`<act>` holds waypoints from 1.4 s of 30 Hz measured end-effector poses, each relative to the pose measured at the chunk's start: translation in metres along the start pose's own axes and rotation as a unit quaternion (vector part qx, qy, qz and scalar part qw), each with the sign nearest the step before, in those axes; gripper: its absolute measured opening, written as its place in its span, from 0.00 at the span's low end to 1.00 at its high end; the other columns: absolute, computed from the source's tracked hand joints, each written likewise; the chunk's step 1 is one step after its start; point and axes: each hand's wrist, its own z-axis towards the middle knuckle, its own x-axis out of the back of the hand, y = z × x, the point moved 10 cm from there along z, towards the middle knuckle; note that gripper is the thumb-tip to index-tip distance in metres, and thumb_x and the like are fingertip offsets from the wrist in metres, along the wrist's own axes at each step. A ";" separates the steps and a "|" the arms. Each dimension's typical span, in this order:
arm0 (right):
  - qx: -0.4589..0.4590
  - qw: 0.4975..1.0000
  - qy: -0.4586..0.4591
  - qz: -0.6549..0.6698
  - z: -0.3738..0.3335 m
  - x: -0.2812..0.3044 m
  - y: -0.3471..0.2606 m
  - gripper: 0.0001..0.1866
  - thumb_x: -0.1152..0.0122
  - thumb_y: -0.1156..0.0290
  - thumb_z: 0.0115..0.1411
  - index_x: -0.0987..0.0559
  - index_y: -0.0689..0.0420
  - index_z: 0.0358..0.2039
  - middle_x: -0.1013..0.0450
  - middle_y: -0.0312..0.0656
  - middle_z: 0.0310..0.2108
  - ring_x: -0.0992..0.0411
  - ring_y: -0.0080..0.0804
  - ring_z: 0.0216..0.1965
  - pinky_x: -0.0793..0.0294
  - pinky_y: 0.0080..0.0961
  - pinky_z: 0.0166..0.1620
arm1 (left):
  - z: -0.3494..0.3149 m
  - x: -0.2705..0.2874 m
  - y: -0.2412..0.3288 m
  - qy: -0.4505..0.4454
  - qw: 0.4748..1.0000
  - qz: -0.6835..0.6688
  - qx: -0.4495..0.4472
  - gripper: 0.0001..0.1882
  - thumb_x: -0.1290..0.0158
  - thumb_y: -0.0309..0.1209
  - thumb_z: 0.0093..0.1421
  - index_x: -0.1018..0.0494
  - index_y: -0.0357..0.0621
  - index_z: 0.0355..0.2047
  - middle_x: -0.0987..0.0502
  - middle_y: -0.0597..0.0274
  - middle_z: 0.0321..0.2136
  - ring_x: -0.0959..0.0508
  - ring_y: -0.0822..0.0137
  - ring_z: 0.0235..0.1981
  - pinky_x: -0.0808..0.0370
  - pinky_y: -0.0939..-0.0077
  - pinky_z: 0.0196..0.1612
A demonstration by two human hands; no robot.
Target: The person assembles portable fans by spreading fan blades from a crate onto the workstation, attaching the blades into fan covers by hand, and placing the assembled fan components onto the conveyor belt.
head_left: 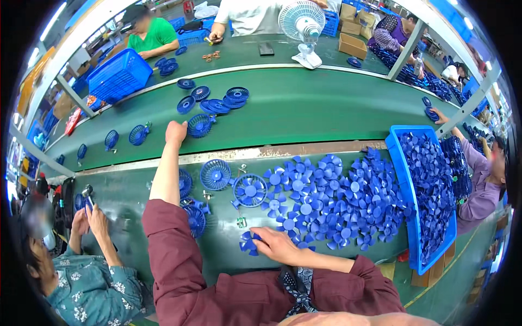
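My left hand (175, 132) reaches over the green belt, its fingers closed at the edge of a round blue fan housing (199, 125). Low in the middle, my right hand (279, 246) pinches a blue fan blade (249, 243) above the worktable. Just beyond it lies a small green circuit board (241, 221) attached to a fan housing with a blade inside (250, 190). Another slatted housing (215, 175) sits to its left, and more housings (194, 220) lie partly behind my left forearm. Loose blue fan blades (331, 201) spread in a heap to the right of my right hand.
A blue tray (414, 217) full of blades stands at the right. Fan housings (218, 105) lie on the belt (304, 103). A blue crate (119, 76) and white desk fan (302, 27) stand beyond. Co-workers sit at the left (92, 282), right and far side.
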 end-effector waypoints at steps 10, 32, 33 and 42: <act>0.041 0.998 0.003 -0.049 0.003 0.005 -0.007 0.20 0.40 0.64 0.58 0.28 0.56 0.49 0.33 0.45 0.42 0.28 0.46 0.37 0.26 0.38 0.32 | -0.014 -0.027 0.056 -0.089 0.990 -0.023 -0.104 0.14 0.41 0.37 0.53 0.23 0.35 0.26 0.22 0.43 0.26 0.21 0.49 0.30 0.28 0.61 0.35; 0.085 0.939 0.009 -0.333 -0.014 0.013 -0.046 0.13 0.41 0.64 0.48 0.26 0.57 0.33 0.28 0.49 0.30 0.26 0.48 0.32 0.25 0.45 0.33 | -0.411 0.076 0.062 -0.196 0.580 -0.778 0.139 0.12 0.45 0.28 0.60 0.28 0.39 0.44 0.21 0.55 0.39 0.20 0.59 0.40 0.20 0.61 0.43; 0.100 0.950 0.062 -0.288 -0.025 0.037 -0.061 0.13 0.40 0.62 0.50 0.26 0.55 0.33 0.28 0.47 0.30 0.26 0.48 0.32 0.26 0.45 0.32 | -0.421 0.083 0.060 -0.191 0.598 -0.768 0.127 0.11 0.46 0.28 0.60 0.28 0.40 0.43 0.21 0.56 0.38 0.20 0.60 0.39 0.20 0.62 0.43; 0.229 0.916 0.156 -0.291 -0.059 0.047 -0.179 0.18 0.33 0.68 0.47 0.25 0.55 0.40 0.32 0.42 0.28 0.29 0.40 0.27 0.28 0.32 0.27 | -0.470 0.093 0.096 -0.214 0.645 -0.729 0.084 0.17 0.54 0.45 0.67 0.28 0.43 0.41 0.24 0.67 0.32 0.24 0.78 0.31 0.25 0.82 0.32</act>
